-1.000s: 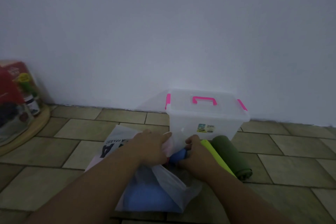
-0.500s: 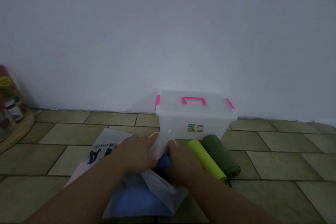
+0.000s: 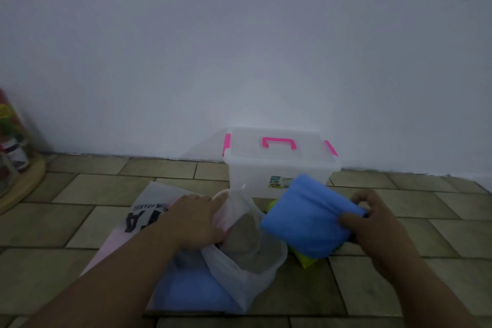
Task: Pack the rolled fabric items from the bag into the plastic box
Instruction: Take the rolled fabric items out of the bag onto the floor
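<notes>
Rolled fabric items were distributed across the lower half of the frame. Nearest, at lower centre, a pale blue roll [image 3: 186, 293] remained inside the translucent bag [image 3: 239, 269], whose mouth was pinned open by the left hand [image 3: 195, 221], fingers curled over the rim. To the right of centre, the blue roll [image 3: 308, 218] was held clear of the bag by the right hand [image 3: 372, 224], thumb and fingers closed on its right end. Beneath it, a yellow-green roll [image 3: 306, 261] was partly hidden on the tiled floor [image 3: 399, 287]. Farther back, against the wall, the plastic box [image 3: 279, 165] stood with its pink-handled lid seated, so nothing had yet been packed.

Risk: gripped at one end only, the blue roll could unfurl or sag; the shut lid would also block any direct placement.

Compared with half a second earlier, the blue roll had been drawn fully out of the bag and carried rightward, covering the dark green roll seen then.
</notes>
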